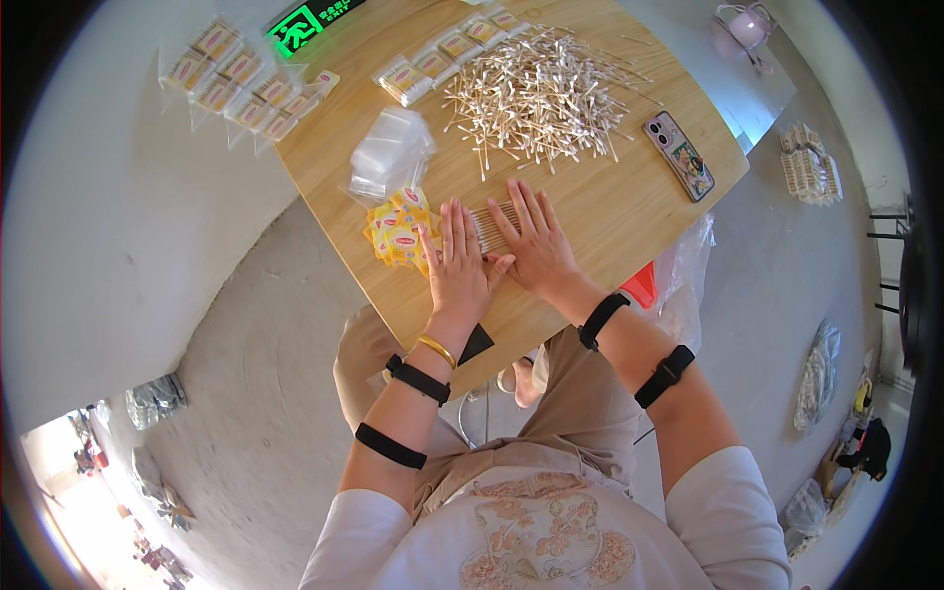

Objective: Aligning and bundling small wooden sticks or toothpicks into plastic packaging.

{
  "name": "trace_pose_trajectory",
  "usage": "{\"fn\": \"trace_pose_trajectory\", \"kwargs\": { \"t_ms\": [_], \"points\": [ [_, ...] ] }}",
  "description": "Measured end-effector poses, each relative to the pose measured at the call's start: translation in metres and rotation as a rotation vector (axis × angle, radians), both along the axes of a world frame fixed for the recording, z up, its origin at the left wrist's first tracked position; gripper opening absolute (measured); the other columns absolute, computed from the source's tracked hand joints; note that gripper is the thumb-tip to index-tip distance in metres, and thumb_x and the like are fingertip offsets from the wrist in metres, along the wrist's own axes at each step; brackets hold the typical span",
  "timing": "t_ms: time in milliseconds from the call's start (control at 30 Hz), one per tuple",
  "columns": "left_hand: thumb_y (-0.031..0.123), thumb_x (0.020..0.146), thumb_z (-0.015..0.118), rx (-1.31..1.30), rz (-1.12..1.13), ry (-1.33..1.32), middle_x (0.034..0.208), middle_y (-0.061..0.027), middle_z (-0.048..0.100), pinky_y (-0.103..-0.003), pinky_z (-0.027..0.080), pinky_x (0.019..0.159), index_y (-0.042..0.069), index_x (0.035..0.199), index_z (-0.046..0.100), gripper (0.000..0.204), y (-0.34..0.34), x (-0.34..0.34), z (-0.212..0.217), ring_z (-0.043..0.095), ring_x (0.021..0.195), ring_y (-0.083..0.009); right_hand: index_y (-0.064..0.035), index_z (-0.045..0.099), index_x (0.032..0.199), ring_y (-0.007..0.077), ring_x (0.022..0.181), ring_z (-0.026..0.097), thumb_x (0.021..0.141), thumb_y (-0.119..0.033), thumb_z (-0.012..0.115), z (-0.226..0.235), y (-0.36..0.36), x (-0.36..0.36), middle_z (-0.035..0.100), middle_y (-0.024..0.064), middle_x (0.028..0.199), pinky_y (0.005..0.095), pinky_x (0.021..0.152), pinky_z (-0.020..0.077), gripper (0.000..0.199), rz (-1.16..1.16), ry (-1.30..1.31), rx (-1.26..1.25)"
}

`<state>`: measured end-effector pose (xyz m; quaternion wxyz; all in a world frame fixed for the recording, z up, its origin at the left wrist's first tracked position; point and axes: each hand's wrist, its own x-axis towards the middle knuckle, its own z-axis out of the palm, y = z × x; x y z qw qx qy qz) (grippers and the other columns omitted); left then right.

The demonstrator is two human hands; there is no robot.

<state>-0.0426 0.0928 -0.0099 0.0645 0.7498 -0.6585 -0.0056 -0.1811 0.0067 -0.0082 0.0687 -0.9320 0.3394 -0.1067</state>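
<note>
A row of cotton swabs [487,228] lies side by side on the wooden table, framed by my two hands. My left hand [460,270] rests palm down along the row's left side, fingers stretched out. On the other side, my right hand [539,246] lies flat, its extended fingers partly covering the swabs. Both thumbs come close together at the row's near end. Beside my left fingers is a pile of yellow and white printed cards [401,231], partly hidden by that hand. Farther off spreads a big loose heap of cotton swabs [541,93].
Clear plastic bags [391,152] are stacked beyond the cards. Filled swab packs [433,64] line the far side, with more packs [236,69] at the far left. A phone [678,155] lies near the table's right edge [733,162]. A green lit sign [295,31] stands at the back.
</note>
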Motion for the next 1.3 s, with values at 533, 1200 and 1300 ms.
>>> {"fn": "trace_pose_trajectory", "kwargs": {
  "t_ms": [533, 1200, 1300],
  "points": [
    [0.051, 0.097, 0.047, -0.022, 0.001, 0.116, 0.162, -0.0146, 0.024, -0.06, -0.001, 0.12, 0.009, 0.152, 0.036, 0.07, 0.024, 0.002, 0.016, 0.011, 0.153, -0.032, -0.0139, 0.028, 0.157, 0.0367, 0.152, 0.012, 0.097, -0.057, 0.045, 0.006, 0.001, -0.002, 0.018, 0.0241, 0.162, 0.051, 0.123, 0.009, 0.075, 0.003, 0.063, 0.025],
    [0.041, 0.098, 0.053, -0.095, 0.149, 0.199, 0.158, -0.0142, 0.029, -0.06, 0.004, 0.12, 0.01, 0.148, 0.04, 0.06, 0.038, 0.012, 0.031, 0.018, 0.15, -0.0345, -0.0133, 0.029, 0.156, 0.0378, 0.15, 0.017, 0.095, -0.056, 0.05, 0.005, -0.001, -0.003, 0.02, 0.0245, 0.16, 0.0515, 0.123, 0.0125, 0.077, 0.021, -0.007, 0.02],
    [0.037, 0.098, 0.053, -0.083, 0.237, 0.251, 0.158, -0.0136, 0.029, -0.059, 0.003, 0.12, 0.012, 0.149, 0.038, 0.059, 0.065, 0.023, 0.047, 0.017, 0.151, -0.0341, -0.0136, 0.028, 0.156, 0.0379, 0.15, 0.018, 0.095, -0.055, 0.052, 0.002, 0.0, -0.003, 0.02, 0.0243, 0.161, 0.0513, 0.122, 0.0129, 0.078, 0.021, -0.008, 0.021]
  ]
}}
